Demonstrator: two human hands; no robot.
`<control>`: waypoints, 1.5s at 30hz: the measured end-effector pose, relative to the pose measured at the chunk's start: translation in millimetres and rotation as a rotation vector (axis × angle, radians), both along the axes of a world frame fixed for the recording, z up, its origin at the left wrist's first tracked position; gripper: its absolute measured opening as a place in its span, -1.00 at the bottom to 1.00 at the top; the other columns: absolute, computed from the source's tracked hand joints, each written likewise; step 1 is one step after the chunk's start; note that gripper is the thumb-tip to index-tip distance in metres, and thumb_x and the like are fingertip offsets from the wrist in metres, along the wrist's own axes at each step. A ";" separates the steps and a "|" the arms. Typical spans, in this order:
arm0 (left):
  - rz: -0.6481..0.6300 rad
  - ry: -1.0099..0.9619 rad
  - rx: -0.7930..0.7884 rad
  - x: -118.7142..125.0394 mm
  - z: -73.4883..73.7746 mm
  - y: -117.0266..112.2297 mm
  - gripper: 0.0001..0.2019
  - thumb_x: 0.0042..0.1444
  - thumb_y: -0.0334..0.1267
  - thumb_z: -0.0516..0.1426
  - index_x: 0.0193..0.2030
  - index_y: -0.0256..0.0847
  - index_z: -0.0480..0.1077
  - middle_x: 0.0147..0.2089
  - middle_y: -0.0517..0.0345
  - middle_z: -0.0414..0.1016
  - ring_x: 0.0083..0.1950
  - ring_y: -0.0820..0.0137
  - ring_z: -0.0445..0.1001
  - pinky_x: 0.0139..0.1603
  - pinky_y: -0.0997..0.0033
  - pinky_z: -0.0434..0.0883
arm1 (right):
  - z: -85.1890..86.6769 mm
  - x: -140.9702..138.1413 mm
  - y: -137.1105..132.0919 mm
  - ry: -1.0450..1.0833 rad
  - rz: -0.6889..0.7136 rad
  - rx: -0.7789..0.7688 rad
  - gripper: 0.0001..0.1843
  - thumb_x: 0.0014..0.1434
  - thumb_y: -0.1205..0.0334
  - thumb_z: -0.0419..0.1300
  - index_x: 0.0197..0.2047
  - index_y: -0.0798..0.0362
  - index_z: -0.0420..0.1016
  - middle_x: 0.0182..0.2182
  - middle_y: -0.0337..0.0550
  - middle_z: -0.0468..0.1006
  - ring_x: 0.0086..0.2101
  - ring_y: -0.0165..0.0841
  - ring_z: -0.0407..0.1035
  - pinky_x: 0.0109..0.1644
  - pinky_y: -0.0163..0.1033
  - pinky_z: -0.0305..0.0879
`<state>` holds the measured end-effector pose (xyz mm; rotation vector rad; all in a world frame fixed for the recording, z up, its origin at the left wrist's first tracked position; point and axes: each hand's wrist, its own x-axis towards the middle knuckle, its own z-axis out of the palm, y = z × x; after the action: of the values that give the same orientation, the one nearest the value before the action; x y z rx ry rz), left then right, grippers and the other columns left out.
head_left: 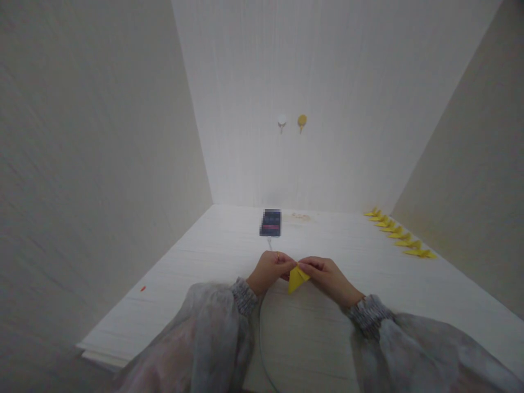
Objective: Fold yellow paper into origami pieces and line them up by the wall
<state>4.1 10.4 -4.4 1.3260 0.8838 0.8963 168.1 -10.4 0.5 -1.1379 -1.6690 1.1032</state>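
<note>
Between my hands is a folded piece of yellow paper (298, 279), roughly triangular, with one point hanging downward. My left hand (272, 269) pinches its upper left edge between thumb and fingers. From the other side, my right hand (326, 275) grips the upper right part, its thumb pressed against the fold. The fingertips of both hands almost meet at the top of the paper. Some fingers are hidden behind the hands and the paper.
Several yellow folded-paper figures (403, 236) stand in a row along the table's right side. A phone (271, 222) with a cable (261, 327) lies near the back wall. Two hooks, one white (282, 121) and one yellow (302, 120), are on that wall. A small orange piece (143, 288) lies left.
</note>
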 end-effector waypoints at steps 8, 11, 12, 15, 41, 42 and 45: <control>-0.025 0.011 -0.004 1.3 1.8 -2.4 -0.74 -0.18 -0.17 0.15 -0.43 -0.38 0.41 -0.49 0.06 0.48 -0.48 0.42 0.45 -0.44 0.43 0.39 | -3.8 0.0 3.0 0.071 -0.010 -0.096 -0.78 -0.10 0.10 0.17 -0.49 0.11 0.46 -0.57 -0.21 0.46 -0.54 -0.43 0.29 -0.46 -0.34 0.16; -0.045 -0.017 -0.017 1.2 2.1 -2.5 -0.75 -0.16 -0.18 0.14 -0.41 -0.37 0.41 -0.49 0.06 0.48 -0.47 0.44 0.45 -0.43 0.44 0.39 | -4.8 -1.1 3.5 0.123 -0.031 -0.129 -0.79 -0.12 0.12 0.19 -0.51 0.11 0.45 -0.58 -0.21 0.46 -0.55 -0.43 0.29 -0.45 -0.33 0.17; -0.049 -0.026 -0.021 1.2 1.8 -2.3 -0.76 -0.15 -0.18 0.14 -0.41 -0.37 0.41 -0.49 0.07 0.48 -0.48 0.44 0.45 -0.43 0.44 0.39 | -5.0 -1.7 3.6 0.141 -0.040 -0.135 -0.80 -0.13 0.12 0.20 -0.52 0.11 0.44 -0.59 -0.22 0.45 -0.55 -0.44 0.28 -0.45 -0.33 0.17; -0.043 -0.040 -0.033 1.3 0.7 -1.5 -0.77 -0.16 -0.19 0.14 -0.43 -0.36 0.40 -0.51 0.10 0.47 -0.50 0.46 0.44 -0.44 0.46 0.39 | -5.4 -3.2 3.3 0.182 -0.052 -0.144 -0.80 -0.14 0.13 0.21 -0.54 0.11 0.41 -0.62 -0.25 0.42 -0.57 -0.46 0.26 -0.47 -0.34 0.15; 0.053 -0.041 -0.010 1.3 3.8 -1.4 -0.77 -0.24 -0.21 0.19 -0.48 -0.37 0.38 -0.54 0.13 0.45 -0.54 0.49 0.41 -0.49 0.49 0.38 | -9.8 4.9 9.5 0.131 -0.035 -0.120 -0.79 -0.09 0.14 0.17 -0.51 0.12 0.48 -0.59 -0.17 0.47 -0.54 -0.39 0.30 -0.42 -0.29 0.18; 0.066 -0.039 -0.004 0.6 3.4 -0.9 -0.78 -0.23 -0.21 0.19 -0.49 -0.37 0.38 -0.54 0.12 0.45 -0.54 0.49 0.41 -0.49 0.49 0.38 | -10.1 6.4 10.3 0.119 -0.034 -0.115 -0.77 -0.08 0.12 0.16 -0.52 0.13 0.48 -0.60 -0.16 0.47 -0.55 -0.39 0.30 -0.43 -0.29 0.18; 0.091 -0.052 0.007 -2.2 0.2 2.0 -0.80 -0.22 -0.22 0.18 -0.49 -0.36 0.38 -0.52 0.12 0.45 -0.52 0.49 0.41 -0.48 0.49 0.38 | -11.4 12.4 13.1 0.075 -0.036 -0.093 -0.71 -0.06 0.07 0.13 -0.54 0.14 0.48 -0.63 -0.15 0.47 -0.58 -0.41 0.29 -0.44 -0.29 0.17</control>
<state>1.9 12.4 -4.3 1.2708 0.9068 1.0011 180.5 2.6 -10.8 -1.1656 -1.5477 1.1966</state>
